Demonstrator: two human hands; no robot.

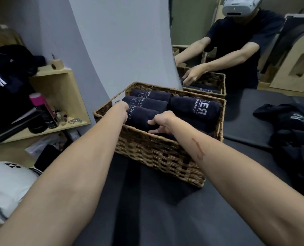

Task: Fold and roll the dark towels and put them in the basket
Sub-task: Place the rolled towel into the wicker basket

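A: Two hands in the basket rn. Left hand is at the far-left end of the near roll, fingers hidden, so can't tell its grip. Right hand has its thumb and fingers curled on that roll's other end.

B: Best way to seat it?

A: Imo press both ends down evenly, tight vs the next roll, logo up, so it doesn't unroll. Keep knuckles off the wicker rim.

B: More to do?

A: Yep, loose towels heaped at right, well apart from the basket.

B: Surface, room?

A: Dark padded mat. Wood shelf w/ a pink-capped can at left, mirror behind, grey wall.
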